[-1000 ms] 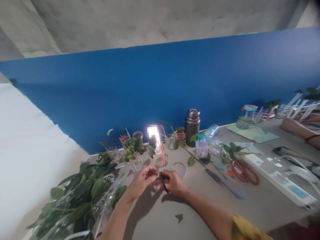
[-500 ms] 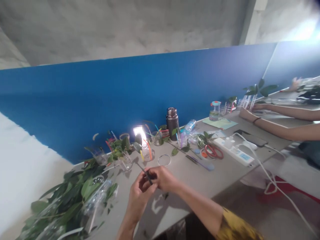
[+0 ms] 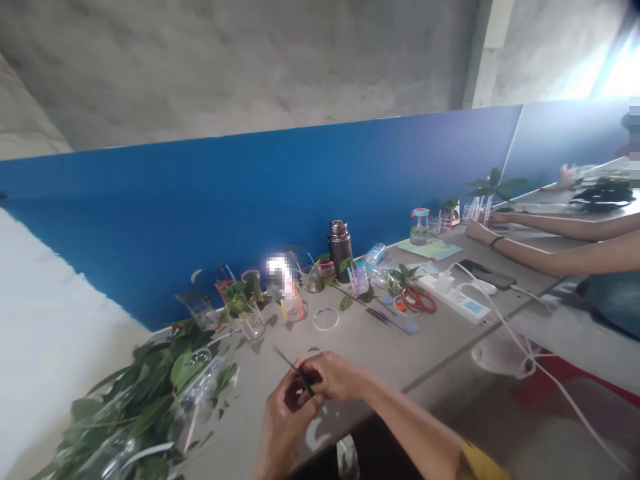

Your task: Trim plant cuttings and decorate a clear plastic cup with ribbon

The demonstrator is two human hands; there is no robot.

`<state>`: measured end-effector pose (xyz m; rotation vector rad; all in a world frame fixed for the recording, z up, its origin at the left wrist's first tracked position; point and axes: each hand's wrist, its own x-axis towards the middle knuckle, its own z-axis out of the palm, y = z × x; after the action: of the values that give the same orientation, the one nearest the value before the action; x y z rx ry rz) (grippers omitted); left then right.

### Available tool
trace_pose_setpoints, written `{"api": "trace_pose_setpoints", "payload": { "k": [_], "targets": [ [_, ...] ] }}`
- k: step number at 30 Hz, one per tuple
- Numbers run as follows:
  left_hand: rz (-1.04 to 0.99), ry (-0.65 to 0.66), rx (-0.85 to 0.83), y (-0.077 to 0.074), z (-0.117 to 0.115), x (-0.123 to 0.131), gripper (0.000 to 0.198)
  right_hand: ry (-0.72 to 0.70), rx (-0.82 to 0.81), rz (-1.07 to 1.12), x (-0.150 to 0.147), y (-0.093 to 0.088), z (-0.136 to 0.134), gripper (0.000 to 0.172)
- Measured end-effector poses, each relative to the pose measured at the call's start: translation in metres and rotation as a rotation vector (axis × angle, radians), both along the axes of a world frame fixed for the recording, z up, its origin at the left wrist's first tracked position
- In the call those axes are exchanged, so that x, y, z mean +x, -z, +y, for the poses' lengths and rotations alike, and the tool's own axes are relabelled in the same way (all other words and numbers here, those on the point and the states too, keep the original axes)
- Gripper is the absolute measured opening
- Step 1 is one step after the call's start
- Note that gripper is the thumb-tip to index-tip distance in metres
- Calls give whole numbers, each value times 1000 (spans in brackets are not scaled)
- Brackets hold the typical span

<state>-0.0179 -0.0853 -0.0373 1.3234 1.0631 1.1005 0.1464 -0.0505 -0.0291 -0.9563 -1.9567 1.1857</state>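
Left hand [image 3: 287,420], right hand [image 3: 334,377] — fingers [image 3: 313,368] pinched narrow on a thin black tool [image 3: 295,369], leafy stems [image 3: 150,393] nearby

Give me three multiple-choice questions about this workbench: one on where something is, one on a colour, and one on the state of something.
1. Where does the dark metal flask stand?
A. On the table by the blue panel
B. On the floor
C. On the green mat

2. What colour is the person's sleeve?
A. Blue
B. Yellow
C. White

3. What state is the thin dark tool in?
A. Lying on the table
B. Standing in a cup
C. Held between the left hand and right hand

1: A, its base rests on the tabletop.
2: B, the cuff shows yellow at the bottom edge.
3: C, both hands close around its end above the table.
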Motion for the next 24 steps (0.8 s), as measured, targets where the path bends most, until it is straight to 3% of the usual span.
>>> {"api": "trace_pose_setpoints", "payload": {
  "k": [4, 9, 14, 16, 19, 21, 24],
  "targets": [
    [-32, 24, -29, 2, -4, 7, 62, 88, -34, 25, 2, 11, -13, 7],
    [-93, 107, -98, -3, -8, 16, 67, 265, 37, 25, 10, 17, -23, 11],
    [-78, 133, -79, 1, -8, 9, 68, 74, -22, 124, 19, 19, -25, 5],
    [-65, 139, -95, 7, -8, 3, 69, 70, -56, 122, 17, 24, -29, 3],
    [-72, 113, -91, 17, -8, -2, 73, 217, -47, 189, 9, 32, -34, 5],
    [-74, 103, -67, 18, -6, 1, 76, 281, -29, 284, 3, 36, -37, 17],
    [-24, 95, -7, 7, -4, 10, 84, 376, -9, 344, 2, 40, -34, 22]
  ]
}}
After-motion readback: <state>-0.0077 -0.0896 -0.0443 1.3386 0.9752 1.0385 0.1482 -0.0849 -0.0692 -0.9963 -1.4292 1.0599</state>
